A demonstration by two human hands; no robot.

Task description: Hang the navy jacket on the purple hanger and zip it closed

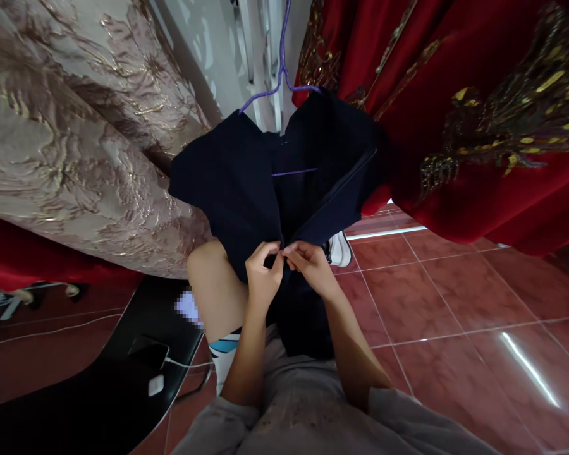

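A dark navy garment [239, 183] with an open front hangs on a purple wire hanger [260, 96] before me, its lower part falling over my lap. My left hand [265, 268] pinches the garment's front edge, thumb and index finger pressed together. Right beside it, my right hand [308, 264] grips the opposite front edge in a pinch. The fingertips of both hands nearly meet at the middle of the front. Whether a button or other small fastener lies between them is too small to tell.
A pale embossed cloth [85, 126] hangs at left, and red cloth with gold sequins [455, 202] at right. On the black seat [90, 373] lie a phone [148, 352] with a white cable and a small white case [156, 385]. A white shoe [340, 249] stands on red tiles [446, 284].
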